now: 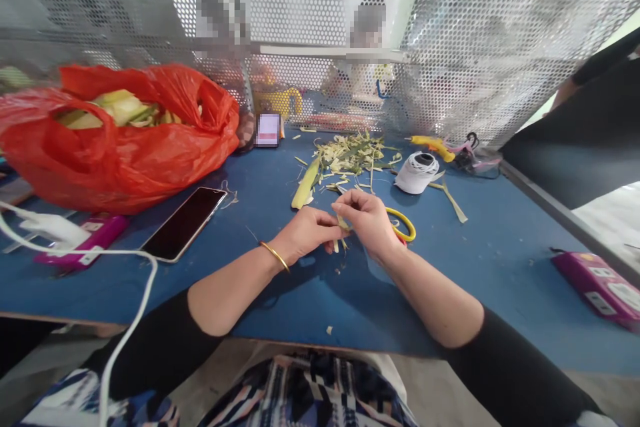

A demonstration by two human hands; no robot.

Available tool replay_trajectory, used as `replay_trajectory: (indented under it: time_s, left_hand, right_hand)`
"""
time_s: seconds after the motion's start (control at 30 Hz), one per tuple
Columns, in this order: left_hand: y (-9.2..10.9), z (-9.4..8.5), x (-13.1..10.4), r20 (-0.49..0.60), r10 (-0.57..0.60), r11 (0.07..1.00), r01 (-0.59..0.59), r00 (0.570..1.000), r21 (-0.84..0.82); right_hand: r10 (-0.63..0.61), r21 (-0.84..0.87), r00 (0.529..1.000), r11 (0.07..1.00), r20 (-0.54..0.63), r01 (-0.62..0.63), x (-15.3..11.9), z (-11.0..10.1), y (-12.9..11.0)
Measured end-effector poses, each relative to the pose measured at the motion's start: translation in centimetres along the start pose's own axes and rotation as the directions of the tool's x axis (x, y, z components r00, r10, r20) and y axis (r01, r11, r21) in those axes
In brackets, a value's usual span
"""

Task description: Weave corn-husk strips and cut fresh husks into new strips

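My left hand (316,235) and my right hand (369,221) meet over the blue table, fingers pinched together. Between their fingertips is a small pale strip of corn husk (343,223), mostly covered by the fingers. Beside my right hand a yellow ring-shaped handle (407,225) with some red shows, perhaps scissors; the hand hides the rest. Just beyond my hands lies a longer green-yellow husk piece (306,185), next to a heap of shredded husk scraps (354,152). A cone of white thread (414,177) stands to the right of the heap.
A red plastic bag (170,170) full of husks fills the back left. Nearer lie a phone (185,223), a purple power strip (95,240) and a white cable (147,293). A yellow glue gun (434,145) lies at the back right; a purple box (597,283) lies right.
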State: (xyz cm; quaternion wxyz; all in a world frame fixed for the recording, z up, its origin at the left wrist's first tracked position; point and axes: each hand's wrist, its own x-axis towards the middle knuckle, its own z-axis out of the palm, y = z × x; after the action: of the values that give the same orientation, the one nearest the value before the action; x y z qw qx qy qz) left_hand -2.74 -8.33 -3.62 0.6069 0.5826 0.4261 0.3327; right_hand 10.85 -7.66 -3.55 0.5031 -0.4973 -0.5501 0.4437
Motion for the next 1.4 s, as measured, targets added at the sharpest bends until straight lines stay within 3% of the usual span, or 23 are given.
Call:
replay_trajectory:
  time_s: [0.13,0.37,0.47,0.67,0.77,0.87,0.97,1.07,1.13,1.2,1.27,1.4]
  left_hand:
    - [0.1,0.2,-0.2,-0.005,-0.005,1.000,0.005,1.000,0.015]
    - [0.1,-0.9,0.3,-0.176,0.017,0.998,-0.027,0.984,-0.053]
    - [-0.1,-1.1,0.5,-0.167,0.015,0.995,-0.031,0.986,-0.094]
    - [-0.3,-0.9,0.3,-0.084,0.047,0.985,-0.060,0.995,-0.162]
    - [-0.4,-0.9,0.4,-0.097,0.022,0.976,-0.042,0.995,-0.213]
    - [-0.4,-1.0,0.6,-0.153,-0.046,0.972,0.009,0.987,-0.236]
    - [-0.1,-1.1,0.7,-0.233,-0.122,0.961,0.056,0.965,-0.272]
    - [0.3,-1.3,0.8,-0.243,-0.179,0.924,0.078,0.953,-0.375]
    - [0.3,-1.4,0.8,-0.229,-0.188,0.889,0.066,0.955,-0.454]
    - [0.2,-1.3,0.9,-0.227,-0.154,0.870,0.023,0.962,-0.492]
    - [0.0,-1.1,1.0,-0.236,-0.103,0.869,-0.028,0.966,-0.494]
    - [-0.4,-0.3,1.1,-0.272,-0.064,0.860,-0.086,0.960,-0.504]
  right_hand:
    - [-0.022,-0.030,1.000,0.999,-0.021,0.022,0.1,0.0,0.4]
    - [-0.032,-0.129,0.999,0.991,0.005,0.032,1.0,-1.2,0.0]
    - [-0.070,-0.208,0.997,0.975,0.039,0.077,0.8,-1.2,0.0]
    - [-0.144,-0.338,0.988,0.934,-0.047,0.120,0.6,-1.0,0.1]
    - [-0.198,-0.405,0.979,0.899,-0.043,0.164,0.9,-1.4,0.0]
    - [-0.317,-0.480,0.948,0.837,-0.030,0.264,1.0,-1.8,-0.2]
    - [-0.476,-0.540,0.878,0.752,-0.048,0.378,0.5,-1.8,-0.6]
    - [-0.588,-0.610,0.808,0.629,0.031,0.481,-0.5,-1.4,-1.0]
    - [-0.592,-0.653,0.798,0.562,0.111,0.508,-1.1,-1.0,-1.0]
    - [-0.506,-0.664,0.851,0.591,0.137,0.458,-1.4,-0.5,-0.6]
    - [-0.374,-0.615,0.923,0.709,0.087,0.345,-1.4,-0.1,-0.2]
    - [-0.146,-0.323,0.988,0.939,-0.053,0.121,-0.9,0.6,0.5]
